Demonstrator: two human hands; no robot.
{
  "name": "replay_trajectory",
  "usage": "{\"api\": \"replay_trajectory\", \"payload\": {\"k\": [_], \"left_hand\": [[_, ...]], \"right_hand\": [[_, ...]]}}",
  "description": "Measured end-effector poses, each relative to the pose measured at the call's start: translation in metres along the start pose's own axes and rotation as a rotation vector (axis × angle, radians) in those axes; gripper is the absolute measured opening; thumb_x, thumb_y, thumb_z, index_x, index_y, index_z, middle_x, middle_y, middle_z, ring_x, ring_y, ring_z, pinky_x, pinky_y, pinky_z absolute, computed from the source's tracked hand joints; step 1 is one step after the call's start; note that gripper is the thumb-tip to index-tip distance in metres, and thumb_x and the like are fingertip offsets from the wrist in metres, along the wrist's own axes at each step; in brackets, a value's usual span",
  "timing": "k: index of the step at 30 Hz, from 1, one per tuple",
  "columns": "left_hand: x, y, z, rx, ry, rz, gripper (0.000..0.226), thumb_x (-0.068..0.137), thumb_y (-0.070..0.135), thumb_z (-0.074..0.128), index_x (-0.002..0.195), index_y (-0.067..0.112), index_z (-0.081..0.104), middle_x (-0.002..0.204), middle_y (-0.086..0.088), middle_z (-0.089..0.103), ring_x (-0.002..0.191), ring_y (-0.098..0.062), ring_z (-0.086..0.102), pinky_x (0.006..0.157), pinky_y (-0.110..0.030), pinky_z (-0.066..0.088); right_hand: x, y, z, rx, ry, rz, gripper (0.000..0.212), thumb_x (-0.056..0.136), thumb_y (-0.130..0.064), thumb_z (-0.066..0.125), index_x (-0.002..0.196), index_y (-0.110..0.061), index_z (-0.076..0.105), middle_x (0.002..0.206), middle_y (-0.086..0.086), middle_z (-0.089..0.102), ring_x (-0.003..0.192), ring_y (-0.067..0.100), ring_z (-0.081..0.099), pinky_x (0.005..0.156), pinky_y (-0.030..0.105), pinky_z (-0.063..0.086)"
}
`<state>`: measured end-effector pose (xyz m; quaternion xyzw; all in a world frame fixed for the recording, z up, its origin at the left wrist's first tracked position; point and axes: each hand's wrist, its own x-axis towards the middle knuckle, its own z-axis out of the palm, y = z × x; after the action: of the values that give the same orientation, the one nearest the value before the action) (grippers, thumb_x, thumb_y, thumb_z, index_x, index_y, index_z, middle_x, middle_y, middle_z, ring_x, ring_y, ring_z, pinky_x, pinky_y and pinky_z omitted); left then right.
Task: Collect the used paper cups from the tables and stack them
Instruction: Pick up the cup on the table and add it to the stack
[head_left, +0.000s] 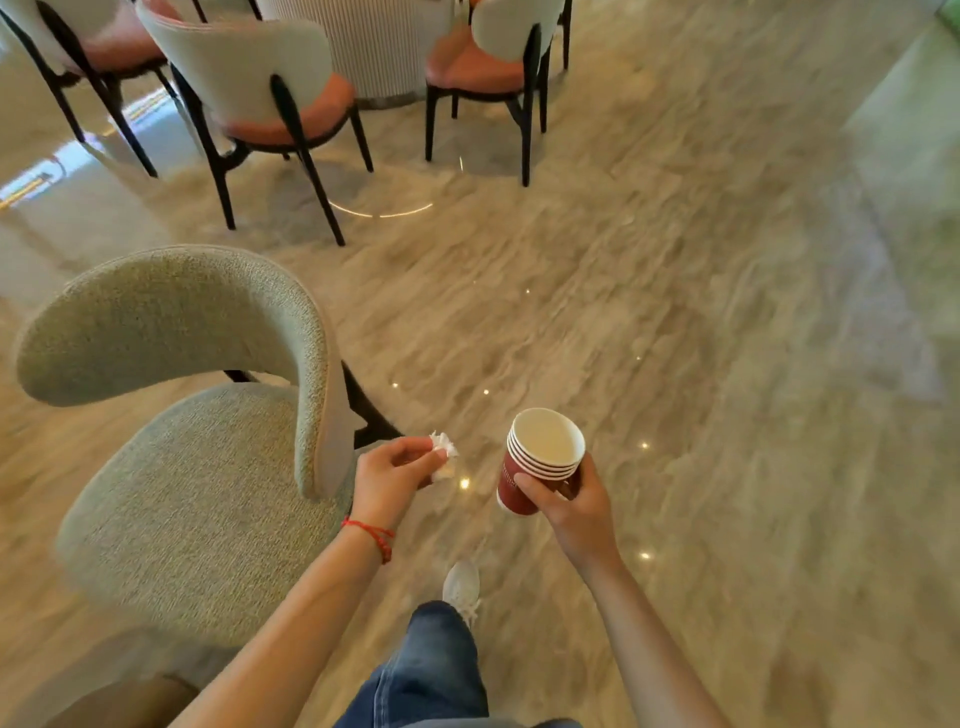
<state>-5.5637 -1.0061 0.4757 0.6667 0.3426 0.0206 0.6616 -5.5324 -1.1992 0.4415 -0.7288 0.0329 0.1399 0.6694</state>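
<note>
Glossy marble floor (675, 260) beneath grey chair (208, 493)

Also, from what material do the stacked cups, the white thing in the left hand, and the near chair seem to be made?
Stacked cups: likely paper, matte red outside, cream inside, with thin rolled rims. White thing that the left hand pinches: probably tissue or a napkin, soft and crumpled. Near chair: woven fabric upholstery, grey-green, with a coarse nubby texture; its dark frame could be wood or metal.
</note>
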Motion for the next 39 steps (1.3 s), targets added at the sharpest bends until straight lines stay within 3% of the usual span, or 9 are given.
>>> {"api": "replay_trajectory", "payload": {"k": [4, 8, 12, 17, 22, 27, 30, 33, 39], "left_hand": [[0.053, 0.059, 0.016, -0.015, -0.016, 0.005, 0.008, 0.075, 0.008, 0.073, 0.081, 0.011, 0.069, 0.062, 0.004, 0.067, 0.054, 0.003, 0.063, 0.051, -0.007, 0.047], [0.102, 0.097, 0.035, -0.012, -0.049, -0.037, 0.008, 0.075, 0.012, 0.074, 0.080, 0.015, 0.069, 0.066, 0.001, 0.067, 0.060, -0.008, 0.066, 0.062, -0.020, 0.055], [0.152, 0.123, 0.058, -0.030, -0.053, -0.033, 0.008, 0.077, 0.012, 0.072, 0.081, 0.017, 0.066, 0.075, -0.001, 0.068, 0.058, 0.001, 0.065, 0.055, -0.008, 0.050], [0.224, 0.157, 0.092, -0.070, -0.029, -0.034, 0.012, 0.077, 0.005, 0.070, 0.089, 0.003, 0.066, 0.073, -0.005, 0.065, 0.052, 0.001, 0.063, 0.053, -0.008, 0.050], [0.300, 0.201, 0.130, -0.104, 0.026, -0.021, 0.008, 0.077, 0.001, 0.069, 0.084, 0.003, 0.066, 0.069, -0.005, 0.063, 0.047, 0.003, 0.060, 0.051, -0.008, 0.050], [0.372, 0.252, 0.151, -0.135, 0.089, -0.016, 0.008, 0.076, 0.002, 0.071, 0.084, 0.004, 0.068, 0.070, -0.003, 0.065, 0.051, 0.002, 0.062, 0.053, -0.009, 0.050], [0.417, 0.278, 0.156, -0.145, 0.121, -0.002, 0.008, 0.075, 0.005, 0.072, 0.078, 0.012, 0.068, 0.074, -0.003, 0.067, 0.057, -0.002, 0.065, 0.055, -0.010, 0.051], [0.443, 0.352, 0.146, -0.150, 0.145, -0.027, 0.008, 0.074, 0.008, 0.074, 0.078, 0.013, 0.069, 0.074, -0.003, 0.068, 0.063, -0.007, 0.065, 0.057, -0.012, 0.053], [0.563, 0.407, 0.136, -0.159, 0.147, -0.007, 0.009, 0.073, 0.011, 0.075, 0.076, 0.017, 0.069, 0.074, -0.001, 0.069, 0.063, -0.006, 0.065, 0.056, -0.012, 0.052]], "right_hand": [[0.060, -0.046, 0.000, -0.024, 0.021, -0.008, 0.056, 0.057, -0.042, 0.080, 0.107, -0.039, 0.057, 0.103, -0.016, 0.068, 0.099, 0.002, 0.063, 0.084, 0.025, 0.050], [0.118, -0.076, 0.000, -0.039, 0.038, -0.013, 0.053, 0.061, -0.038, 0.080, 0.109, -0.038, 0.057, 0.103, -0.018, 0.067, 0.099, 0.002, 0.062, 0.085, 0.024, 0.050], [0.177, -0.089, -0.002, -0.065, 0.041, -0.024, 0.051, 0.067, -0.026, 0.084, 0.108, -0.037, 0.056, 0.104, -0.013, 0.067, 0.098, 0.001, 0.062, 0.083, 0.023, 0.050], [0.270, -0.106, -0.003, -0.089, 0.018, -0.059, 0.048, 0.068, -0.021, 0.083, 0.105, -0.037, 0.055, 0.104, -0.012, 0.067, 0.096, -0.001, 0.062, 0.078, 0.015, 0.050], [0.375, -0.136, -0.007, -0.080, -0.026, -0.081, 0.049, 0.069, -0.016, 0.083, 0.106, -0.034, 0.057, 0.104, -0.008, 0.068, 0.097, 0.006, 0.064, 0.083, 0.023, 0.051], [0.471, -0.179, -0.002, -0.085, -0.080, -0.093, 0.051, 0.061, -0.030, 0.082, 0.106, -0.035, 0.057, 0.103, -0.012, 0.068, 0.096, 0.003, 0.063, 0.080, 0.016, 0.050], [0.523, -0.197, 0.011, -0.076, -0.107, -0.112, 0.050, 0.063, -0.026, 0.083, 0.106, -0.033, 0.058, 0.102, -0.011, 0.069, 0.096, 0.005, 0.064, 0.082, 0.021, 0.051], [0.560, -0.267, 0.023, -0.077, -0.126, -0.077, 0.053, 0.066, -0.021, 0.083, 0.112, -0.029, 0.058, 0.105, -0.009, 0.068, 0.098, 0.006, 0.063, 0.085, 0.026, 0.049], [0.678, -0.304, 0.081, -0.078, -0.127, -0.106, 0.053, 0.059, -0.034, 0.081, 0.107, -0.037, 0.058, 0.103, -0.015, 0.068, 0.097, 0.002, 0.063, 0.080, 0.015, 0.049]]}}
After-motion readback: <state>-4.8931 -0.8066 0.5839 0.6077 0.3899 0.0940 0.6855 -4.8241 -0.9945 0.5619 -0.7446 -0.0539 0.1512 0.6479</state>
